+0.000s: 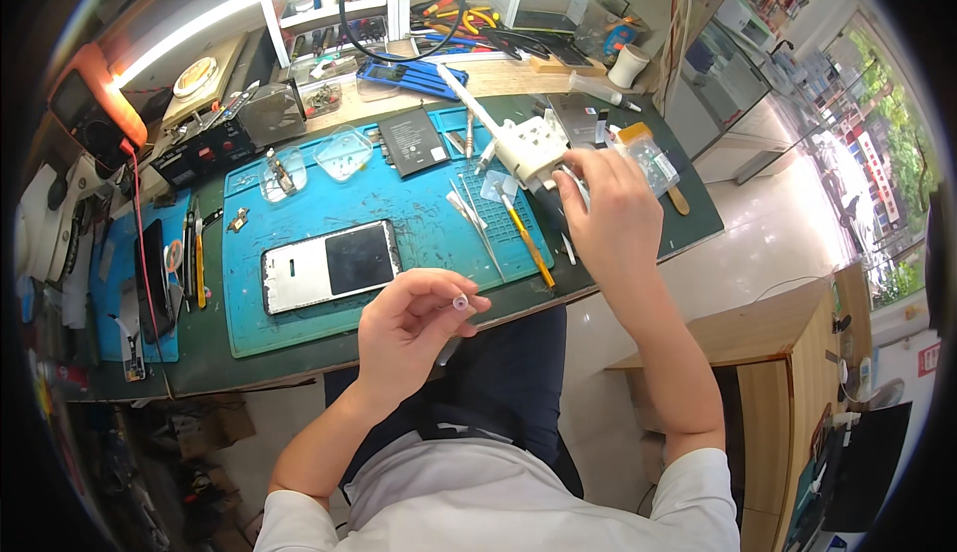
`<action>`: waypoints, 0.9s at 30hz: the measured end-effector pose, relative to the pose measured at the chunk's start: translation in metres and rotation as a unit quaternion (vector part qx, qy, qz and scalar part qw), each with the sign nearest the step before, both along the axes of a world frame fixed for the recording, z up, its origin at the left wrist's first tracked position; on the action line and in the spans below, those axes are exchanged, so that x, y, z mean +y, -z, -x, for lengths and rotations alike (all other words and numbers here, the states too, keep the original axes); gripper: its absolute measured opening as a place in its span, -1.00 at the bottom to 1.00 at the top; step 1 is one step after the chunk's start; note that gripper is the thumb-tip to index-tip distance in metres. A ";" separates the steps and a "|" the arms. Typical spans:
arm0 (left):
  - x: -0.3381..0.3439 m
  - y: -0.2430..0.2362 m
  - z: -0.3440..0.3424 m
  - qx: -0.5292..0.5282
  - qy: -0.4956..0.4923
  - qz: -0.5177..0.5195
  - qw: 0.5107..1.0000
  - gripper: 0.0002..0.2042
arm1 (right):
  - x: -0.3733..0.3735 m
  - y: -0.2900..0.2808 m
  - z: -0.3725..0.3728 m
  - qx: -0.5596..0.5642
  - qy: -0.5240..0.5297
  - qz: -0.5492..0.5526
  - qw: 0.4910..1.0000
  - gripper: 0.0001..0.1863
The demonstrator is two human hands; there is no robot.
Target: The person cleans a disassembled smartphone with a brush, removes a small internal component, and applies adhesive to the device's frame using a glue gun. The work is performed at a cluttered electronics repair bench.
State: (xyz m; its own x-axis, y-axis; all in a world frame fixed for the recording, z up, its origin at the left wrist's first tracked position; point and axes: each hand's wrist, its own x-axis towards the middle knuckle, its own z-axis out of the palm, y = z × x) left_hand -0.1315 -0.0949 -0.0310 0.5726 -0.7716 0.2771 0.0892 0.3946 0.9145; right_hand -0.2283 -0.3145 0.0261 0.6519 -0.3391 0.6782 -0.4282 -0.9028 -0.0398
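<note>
My left hand (404,328) is closed around a slim translucent tube, held over my lap just off the bench edge. The tube's round, pale purple end (460,302) points up between thumb and fingers; the rest is mostly hidden by them. My right hand (616,208) is at the cream tool holder (535,148), thumb and fingers pinched together beside its right side. What they grip is hidden. On the blue work mat (244,298) lies an opened phone (331,266) with a silver frame and a dark rectangular area. Tweezers (477,221) and a yellow-handled tool (528,241) lie between it and the holder.
A black phone battery (412,140), a clear tray (344,153) and a small clear box (282,175) sit on the mat's far part. A blue tool rack (407,78) stands behind. To the left are a dark phone (152,278) and a multimeter (90,109).
</note>
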 end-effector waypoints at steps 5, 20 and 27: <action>0.004 0.000 -0.012 -0.056 -0.050 -0.045 0.996 -0.86 | 0.045 0.011 -0.005 0.083 -0.149 -0.201 0.965 -0.75; -0.002 0.005 -0.014 -0.099 -0.086 -0.055 0.990 -0.82 | 0.053 0.035 -0.011 0.070 -0.155 -0.200 0.965 -0.64; 0.000 0.004 -0.015 -0.109 -0.064 -0.055 0.990 -0.85 | 0.051 0.022 0.010 0.066 -0.225 -0.540 0.808 -0.69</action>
State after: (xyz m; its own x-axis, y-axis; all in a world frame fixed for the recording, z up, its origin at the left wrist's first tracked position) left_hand -0.1169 -0.0947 -0.0347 0.6036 -0.7293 0.3223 -0.1586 0.2863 0.9449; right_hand -0.2382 -0.2637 0.0038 0.9165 -0.3958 0.0587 -0.1317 -0.4370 -0.8898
